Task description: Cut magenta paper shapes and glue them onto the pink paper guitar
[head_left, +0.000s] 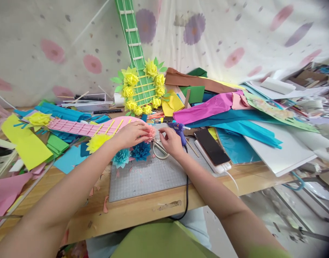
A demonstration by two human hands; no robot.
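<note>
My left hand (133, 134) reaches over the pink guitar-shaped paper piece (73, 126), its fingers closed at a coral-pink paper flower (150, 132) on the body's right end. Just right of the flower, my right hand (172, 142) has its fingers curled together; whatever they may pinch is too small to make out. A pair of scissors (161, 152) lies beneath and beside the right hand. Close behind it is a purple glue gun (180, 132). Below my left hand sit a light blue paper flower (121, 158) and a dark blue paper flower (141, 151). Yellow flowers (98, 142) decorate the pink guitar.
A green paper guitar (143, 87) with yellow flowers stands at the back. A grey cutting mat (143, 182) covers the table's middle. To the right lie a phone (212, 145) on a white power strip (223, 167) and piled crepe paper (207, 107). The glue gun's black cord (187, 190) hangs over the front edge.
</note>
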